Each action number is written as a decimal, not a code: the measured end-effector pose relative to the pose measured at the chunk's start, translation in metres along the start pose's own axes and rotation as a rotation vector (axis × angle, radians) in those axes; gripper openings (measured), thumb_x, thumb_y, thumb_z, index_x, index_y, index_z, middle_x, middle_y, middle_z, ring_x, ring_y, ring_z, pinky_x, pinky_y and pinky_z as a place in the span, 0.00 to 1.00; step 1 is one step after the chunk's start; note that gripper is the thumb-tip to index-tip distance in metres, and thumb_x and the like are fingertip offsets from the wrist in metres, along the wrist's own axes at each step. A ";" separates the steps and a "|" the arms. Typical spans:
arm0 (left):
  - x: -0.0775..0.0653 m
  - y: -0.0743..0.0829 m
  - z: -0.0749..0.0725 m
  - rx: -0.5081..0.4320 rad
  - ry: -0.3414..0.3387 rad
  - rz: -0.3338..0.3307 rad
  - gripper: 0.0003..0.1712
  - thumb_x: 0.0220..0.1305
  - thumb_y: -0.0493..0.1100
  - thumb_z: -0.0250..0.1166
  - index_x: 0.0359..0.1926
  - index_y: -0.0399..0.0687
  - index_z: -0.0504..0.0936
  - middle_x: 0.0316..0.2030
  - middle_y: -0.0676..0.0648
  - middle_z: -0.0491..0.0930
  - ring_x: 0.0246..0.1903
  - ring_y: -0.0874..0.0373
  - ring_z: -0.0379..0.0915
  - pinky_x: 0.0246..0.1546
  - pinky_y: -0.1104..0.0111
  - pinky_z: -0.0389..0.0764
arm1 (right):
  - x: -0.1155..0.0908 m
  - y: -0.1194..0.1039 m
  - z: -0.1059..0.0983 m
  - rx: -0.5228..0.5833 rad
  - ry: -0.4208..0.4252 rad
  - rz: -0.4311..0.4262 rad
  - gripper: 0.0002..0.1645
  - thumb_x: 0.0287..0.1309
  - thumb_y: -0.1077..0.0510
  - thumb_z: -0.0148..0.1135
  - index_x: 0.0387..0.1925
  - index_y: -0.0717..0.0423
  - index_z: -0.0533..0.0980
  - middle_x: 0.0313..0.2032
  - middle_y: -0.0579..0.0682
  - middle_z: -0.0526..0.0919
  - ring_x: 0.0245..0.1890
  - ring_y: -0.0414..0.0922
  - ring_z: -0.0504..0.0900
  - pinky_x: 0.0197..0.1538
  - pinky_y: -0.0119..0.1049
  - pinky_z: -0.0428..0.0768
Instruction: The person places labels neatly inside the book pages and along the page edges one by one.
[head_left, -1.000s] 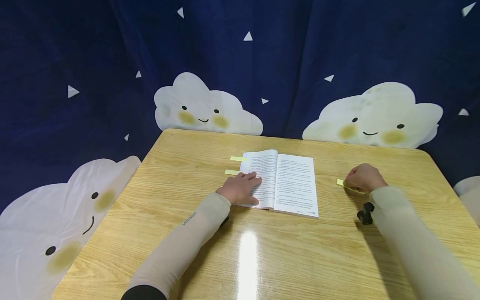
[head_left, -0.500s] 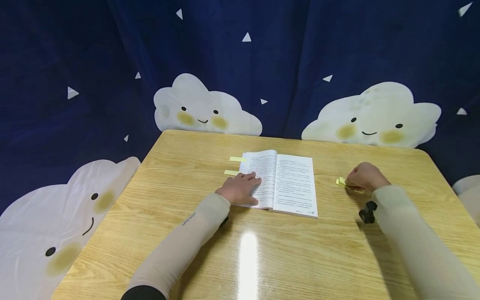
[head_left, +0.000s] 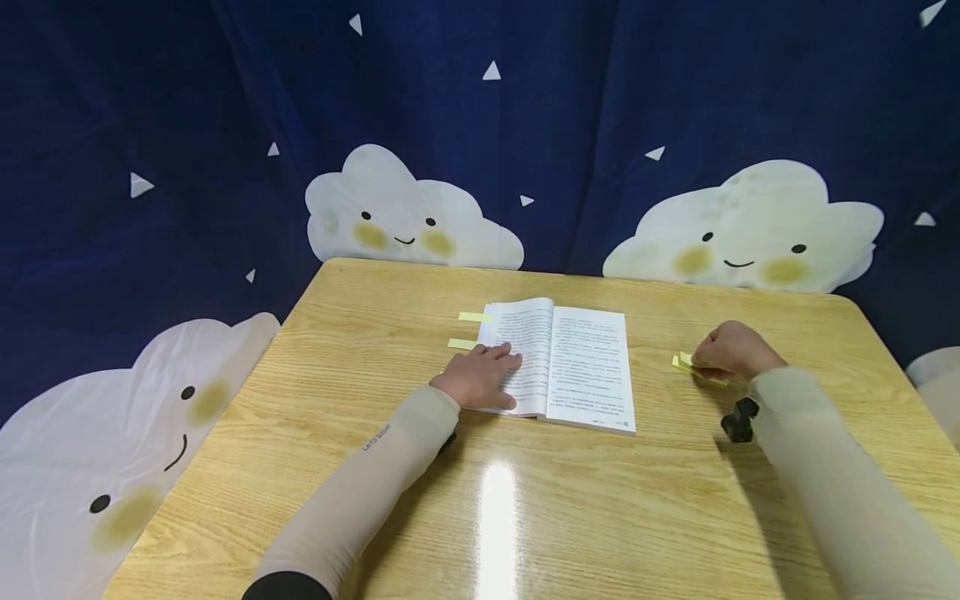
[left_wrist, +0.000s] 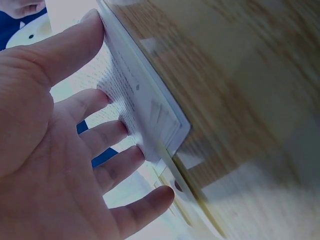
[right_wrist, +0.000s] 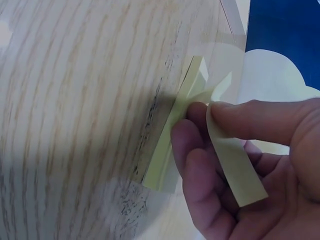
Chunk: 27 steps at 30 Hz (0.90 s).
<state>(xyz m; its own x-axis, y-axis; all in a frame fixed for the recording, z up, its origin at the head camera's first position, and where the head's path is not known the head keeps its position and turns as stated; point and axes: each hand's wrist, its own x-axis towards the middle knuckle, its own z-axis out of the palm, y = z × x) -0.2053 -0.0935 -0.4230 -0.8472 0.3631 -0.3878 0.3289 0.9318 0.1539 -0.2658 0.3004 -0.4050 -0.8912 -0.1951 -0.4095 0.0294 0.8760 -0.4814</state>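
Yellow paper strip [right_wrist: 237,167], pinched by right hand [head_left: 735,350], seems mid-peel; next, lift free. Left hand [head_left: 480,379] lies spread on open white book [head_left: 591,367] near wooden tabletop [head_left: 375,333]'s far edge.

On my head feed, the left hand [head_left: 480,379] rests with spread fingers on the left page of an open book [head_left: 588,367]. Two yellow tabs [head_left: 462,343] poke out past that page's outer edge, the nearer one just beside the hand. Well to the right, I see the right hand [head_left: 735,348] curled low over the table [head_left: 600,508], a yellow strip [head_left: 685,360] at its fingertips; it looks pinched, though I can't make out the grip well from up here. Pale sleeves [head_left: 408,442] cover both arms. A black device [head_left: 740,420] sits under the right wrist. Behind the table, a blue curtain [head_left: 420,92] carries smiling clouds [head_left: 405,187].
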 end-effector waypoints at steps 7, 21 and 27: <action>0.000 0.001 -0.002 0.003 -0.001 -0.001 0.45 0.66 0.63 0.62 0.78 0.66 0.52 0.80 0.55 0.45 0.79 0.46 0.45 0.72 0.44 0.59 | -0.001 0.000 0.000 0.001 0.012 -0.007 0.13 0.57 0.60 0.54 0.19 0.59 0.77 0.16 0.46 0.77 0.19 0.43 0.72 0.29 0.36 0.71; -0.002 0.002 -0.003 0.019 -0.007 -0.007 0.45 0.66 0.63 0.62 0.78 0.66 0.53 0.80 0.55 0.46 0.78 0.46 0.46 0.72 0.44 0.59 | -0.002 0.003 0.001 0.031 0.002 -0.028 0.13 0.57 0.61 0.54 0.20 0.60 0.78 0.16 0.46 0.76 0.19 0.43 0.70 0.29 0.36 0.71; -0.001 0.001 -0.002 0.015 -0.005 -0.003 0.44 0.66 0.63 0.62 0.78 0.66 0.53 0.80 0.55 0.46 0.78 0.46 0.46 0.72 0.44 0.59 | 0.000 0.006 0.000 0.028 0.003 -0.034 0.12 0.58 0.60 0.55 0.26 0.64 0.80 0.18 0.47 0.80 0.20 0.43 0.72 0.28 0.36 0.72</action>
<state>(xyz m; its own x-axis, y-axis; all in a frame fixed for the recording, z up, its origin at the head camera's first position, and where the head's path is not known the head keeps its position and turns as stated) -0.2046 -0.0926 -0.4206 -0.8463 0.3599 -0.3928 0.3324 0.9329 0.1385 -0.2658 0.3054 -0.4084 -0.8932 -0.2236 -0.3902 0.0115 0.8560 -0.5168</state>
